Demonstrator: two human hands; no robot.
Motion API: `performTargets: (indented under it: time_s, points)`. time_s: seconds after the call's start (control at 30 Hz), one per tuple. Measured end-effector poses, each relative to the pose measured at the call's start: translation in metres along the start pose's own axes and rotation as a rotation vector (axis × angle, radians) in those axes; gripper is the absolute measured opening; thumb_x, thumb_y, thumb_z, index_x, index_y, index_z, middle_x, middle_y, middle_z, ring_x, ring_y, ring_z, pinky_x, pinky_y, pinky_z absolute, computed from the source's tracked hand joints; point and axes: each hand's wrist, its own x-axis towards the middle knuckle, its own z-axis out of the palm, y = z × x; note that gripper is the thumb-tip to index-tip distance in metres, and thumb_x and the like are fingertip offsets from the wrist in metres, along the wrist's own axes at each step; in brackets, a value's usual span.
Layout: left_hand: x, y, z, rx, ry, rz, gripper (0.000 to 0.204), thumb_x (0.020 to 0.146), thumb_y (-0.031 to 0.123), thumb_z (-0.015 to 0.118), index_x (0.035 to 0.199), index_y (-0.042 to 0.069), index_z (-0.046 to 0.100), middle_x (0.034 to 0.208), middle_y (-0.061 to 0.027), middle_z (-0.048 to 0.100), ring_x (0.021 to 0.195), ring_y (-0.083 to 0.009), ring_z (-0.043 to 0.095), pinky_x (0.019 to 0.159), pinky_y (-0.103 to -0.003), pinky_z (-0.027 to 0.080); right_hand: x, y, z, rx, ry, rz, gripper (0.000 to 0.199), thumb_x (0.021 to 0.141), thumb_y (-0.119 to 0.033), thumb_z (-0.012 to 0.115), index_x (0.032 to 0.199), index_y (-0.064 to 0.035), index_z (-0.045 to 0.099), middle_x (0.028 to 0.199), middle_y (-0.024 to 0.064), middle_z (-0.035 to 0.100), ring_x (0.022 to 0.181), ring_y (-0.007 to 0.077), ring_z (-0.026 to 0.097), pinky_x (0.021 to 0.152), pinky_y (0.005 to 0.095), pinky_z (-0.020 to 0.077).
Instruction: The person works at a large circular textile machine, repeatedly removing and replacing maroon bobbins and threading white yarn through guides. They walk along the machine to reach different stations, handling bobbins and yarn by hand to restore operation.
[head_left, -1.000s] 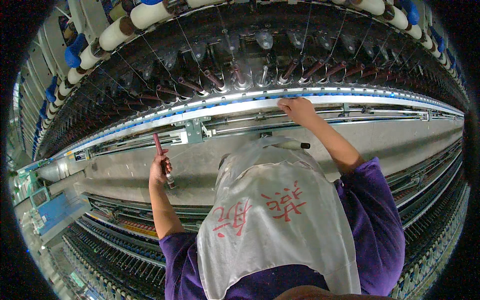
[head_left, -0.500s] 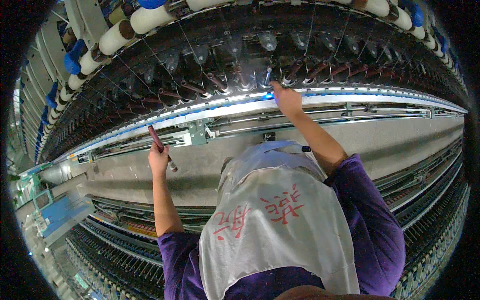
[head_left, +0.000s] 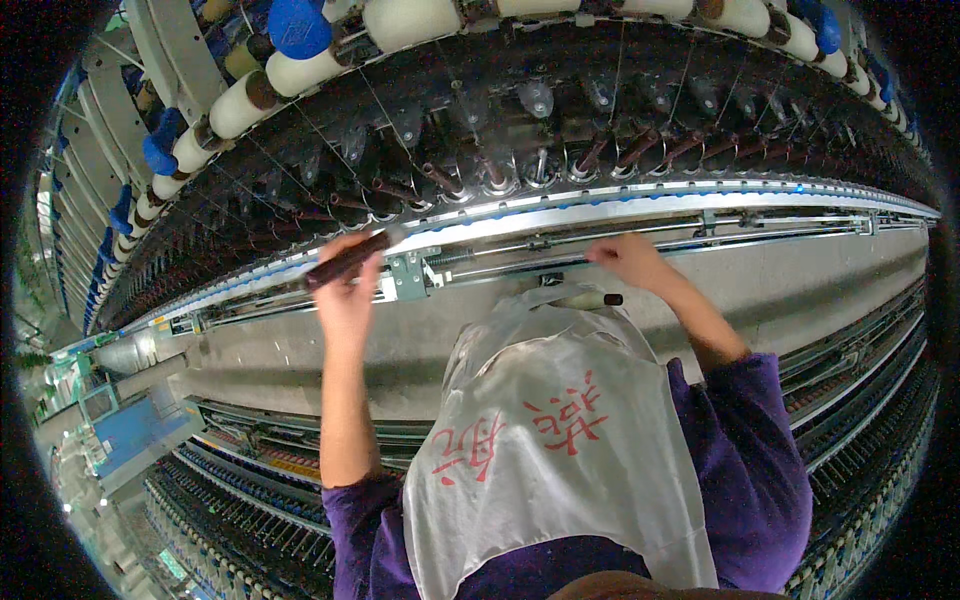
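Held in the left hand (head_left: 345, 290), left of frame centre: a slim dark reddish-brown bobbin tube (head_left: 350, 258), fingers closed round it, long axis tilted — lower left to upper right — tip pointing toward the row of upright metal spindles (head_left: 540, 170) on the long silver machine rail (head_left: 640, 205). Nearer that row than the right hand (head_left: 625, 258), at centre right, fingers curled loosely just under the rail (whether pinching thread, cannot tell). Below it, a white cloth apron pouch (head_left: 550, 440) with red characters, another dark-tipped tube (head_left: 590, 299) poking from its mouth.
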Motion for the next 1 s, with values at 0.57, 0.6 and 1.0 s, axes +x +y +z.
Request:
performTargets:
  time_s: [0.57,0.6,1.0]
  points:
    - [0.058,0.032,0.213,0.147,-0.109,0.074,0.034,0.091,0.032,0.048,0.099,0.0,0.047,0.087,-0.0244,0.062,0.082,-0.0434,0.058,0.07,-0.046,0.046,-0.088,-0.085,-0.097,0.643,0.048,-0.39,0.011,0.078,-0.016,0.066,0.079,-0.0053,0.067,0.069,0.0055,0.061,0.058,0.0184,0.057,0.052,0.0295,0.0421]
    - [0.058,0.023,0.218,0.224,-0.135,-0.022,0.034,0.091,0.033,0.047,0.099,-0.001,0.047,0.087,-0.0256,0.061,0.082,-0.0441,0.058,0.069,-0.048,0.046,-0.091,-0.088,-0.104,0.689,0.086,-0.448,0.011,0.078,-0.016,0.066,0.079,-0.0051,0.068,0.068,0.0053,0.061,0.056,0.0188,0.056,0.051,0.0301,0.0411]
    - [0.011,-0.087,0.224,0.464,-0.462,-0.205,0.033,0.088,0.029,0.052,0.098,-0.002,0.053,0.076,-0.0232,0.062,0.068,-0.0375,0.062,0.065,-0.045,0.049,-0.075,-0.147,-0.158,0.837,0.154,-0.76,0.021,0.071,-0.025,0.076,0.072,-0.0043,0.072,0.052,-0.0001,0.051,0.044,0.0135,0.046,0.042,0.0288,0.0285]
